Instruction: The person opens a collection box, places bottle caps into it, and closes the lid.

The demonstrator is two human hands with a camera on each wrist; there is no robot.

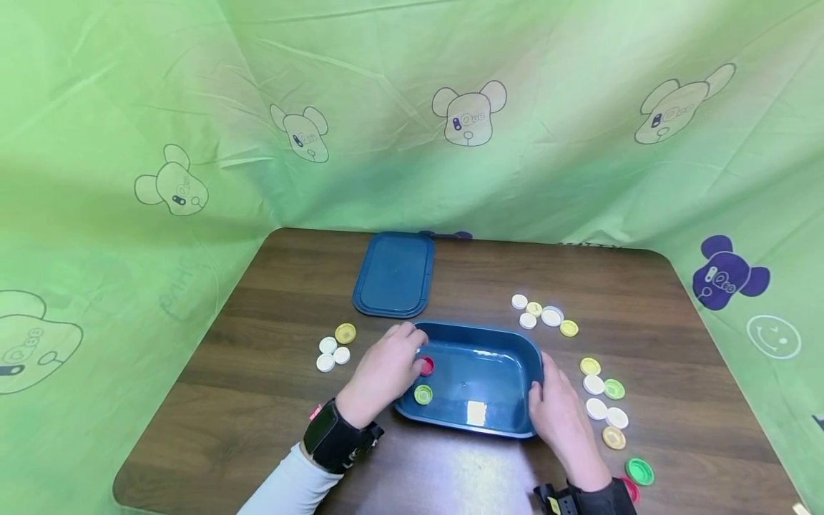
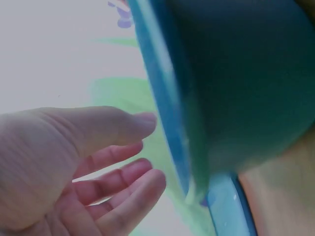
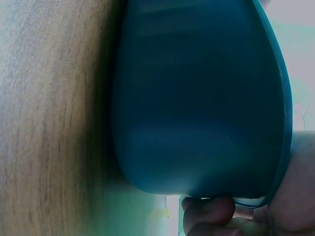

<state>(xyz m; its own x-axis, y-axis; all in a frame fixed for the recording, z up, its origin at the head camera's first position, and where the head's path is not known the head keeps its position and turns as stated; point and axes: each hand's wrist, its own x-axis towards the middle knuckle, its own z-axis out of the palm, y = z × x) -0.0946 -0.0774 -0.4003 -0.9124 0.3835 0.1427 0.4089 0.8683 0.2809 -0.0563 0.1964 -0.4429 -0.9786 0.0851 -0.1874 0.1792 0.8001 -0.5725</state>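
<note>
A dark blue rectangular container stands on the brown table in the head view, with a red cap and a green cap lying inside at its left end. My left hand hovers over the left rim, fingers relaxed and spread, holding nothing. In the left wrist view the left hand lies beside the container's rim without gripping it. My right hand holds the right rim. The right wrist view shows the container's outer wall with the right hand's fingers curled under its edge.
The matching blue lid lies flat behind the container. Loose caps sit in three groups: left, back right and along the right side, with a green cap near my right wrist. Green printed cloth surrounds the table.
</note>
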